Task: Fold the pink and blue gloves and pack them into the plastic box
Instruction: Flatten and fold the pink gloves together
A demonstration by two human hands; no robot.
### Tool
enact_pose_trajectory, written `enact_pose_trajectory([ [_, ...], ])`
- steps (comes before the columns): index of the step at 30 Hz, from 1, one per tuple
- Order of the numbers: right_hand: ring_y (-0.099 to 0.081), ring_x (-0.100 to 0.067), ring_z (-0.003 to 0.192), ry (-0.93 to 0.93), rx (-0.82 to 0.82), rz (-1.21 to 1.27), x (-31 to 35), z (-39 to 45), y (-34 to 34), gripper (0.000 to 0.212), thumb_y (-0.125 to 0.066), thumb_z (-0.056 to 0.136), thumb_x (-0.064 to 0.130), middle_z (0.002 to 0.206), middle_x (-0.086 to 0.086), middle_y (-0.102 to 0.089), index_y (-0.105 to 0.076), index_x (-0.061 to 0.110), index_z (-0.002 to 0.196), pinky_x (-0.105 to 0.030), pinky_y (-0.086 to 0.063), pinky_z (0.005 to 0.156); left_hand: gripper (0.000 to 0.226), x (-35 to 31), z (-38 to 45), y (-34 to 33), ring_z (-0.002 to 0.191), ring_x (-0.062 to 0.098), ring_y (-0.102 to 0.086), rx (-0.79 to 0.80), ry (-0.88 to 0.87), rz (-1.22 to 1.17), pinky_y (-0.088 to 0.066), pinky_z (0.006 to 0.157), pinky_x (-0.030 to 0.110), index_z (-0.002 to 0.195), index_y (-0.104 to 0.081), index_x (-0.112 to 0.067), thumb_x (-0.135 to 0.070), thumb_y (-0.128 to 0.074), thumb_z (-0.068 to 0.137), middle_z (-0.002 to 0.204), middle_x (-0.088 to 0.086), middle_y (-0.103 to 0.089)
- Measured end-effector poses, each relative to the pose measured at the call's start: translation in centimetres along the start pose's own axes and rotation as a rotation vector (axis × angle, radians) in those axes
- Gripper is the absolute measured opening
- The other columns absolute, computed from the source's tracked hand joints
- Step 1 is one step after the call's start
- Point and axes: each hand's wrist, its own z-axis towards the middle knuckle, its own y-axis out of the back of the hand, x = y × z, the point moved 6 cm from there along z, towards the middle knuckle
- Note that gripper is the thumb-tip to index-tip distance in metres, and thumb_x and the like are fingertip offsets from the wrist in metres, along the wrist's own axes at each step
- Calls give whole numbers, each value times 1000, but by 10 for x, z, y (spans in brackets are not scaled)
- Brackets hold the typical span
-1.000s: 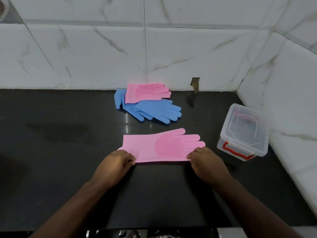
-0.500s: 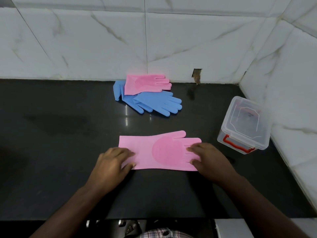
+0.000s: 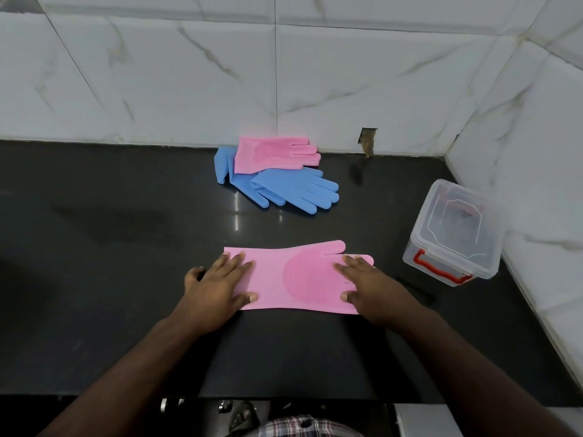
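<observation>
A pink glove (image 3: pixel 284 275) lies flat on the black counter (image 3: pixel 110 279), cuff to the left, fingers to the right. My left hand (image 3: pixel 217 285) presses flat on its cuff end, fingers spread. My right hand (image 3: pixel 369 288) lies flat over its finger end and hides most of the fingers. At the back by the wall, a second pink glove (image 3: pixel 271 152) rests on top of two blue gloves (image 3: pixel 299 190). The clear plastic box (image 3: pixel 454 234) with a lid and red latch stands at the right, apart from my hands.
White marble-tiled walls (image 3: pixel 347 74) close the counter at the back and on the right, forming a corner behind the box. The counter's front edge runs just below my forearms. A small hole in the wall (image 3: pixel 367 140) sits right of the glove pile.
Both hands slid from the glove's near edge up onto its top and now press it flat. The glove itself stayed in place.
</observation>
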Motion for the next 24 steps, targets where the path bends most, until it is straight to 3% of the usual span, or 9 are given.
enact_pose_trajectory([
  [4,-27,-13,147,-28,-297,108,0,2,26,59,-59,95,36,158,10,-33,-35,34,149,-37,-26,115,47,-9,-1,23,151,10,-21,-271,1,-75,-21,111,45,145,-47,-37,-48,-50,99,158,-14,-38],
  [6,-38,-15,141,-48,-341,114,3,5,29,53,-59,95,36,152,8,-43,-43,32,145,-36,-32,113,40,-16,4,29,146,10,-31,-316,9,-93,-25,108,43,138,-54,-36,-43,-53,99,150,-14,-48],
  [11,-48,-15,131,16,-402,28,19,15,26,42,-53,96,33,142,7,-56,-54,27,138,-33,-37,108,35,-27,27,33,137,10,-39,-291,31,-116,-26,108,41,136,-55,-37,-38,-50,101,143,-15,-53],
  [16,-58,-15,112,43,-510,36,29,39,56,31,-51,97,28,121,4,-68,-66,23,125,-31,-48,93,32,-31,62,54,130,12,-45,-352,14,-126,-30,102,41,131,-60,-32,-31,-51,101,133,-11,-60],
  [19,-59,-18,98,26,-535,85,34,61,80,26,-51,96,23,102,1,-72,-72,19,109,-35,-52,83,31,-33,91,69,126,14,-48,-372,8,-116,-32,101,41,129,-61,-29,-30,-50,101,130,-10,-62],
  [22,-60,-25,83,-13,-514,168,36,88,99,23,-50,90,16,78,-4,-68,-70,13,79,-37,-52,70,28,-36,123,87,116,17,-53,-406,15,-86,-34,91,39,121,-66,-30,-30,-49,99,122,-9,-66],
  [24,-64,-24,83,-34,-500,230,35,105,109,21,-52,89,14,82,-5,-71,-72,10,84,-37,-54,73,29,-38,148,99,114,20,-55,-420,14,-52,-35,88,40,121,-67,-30,-30,-48,99,123,-7,-67],
])
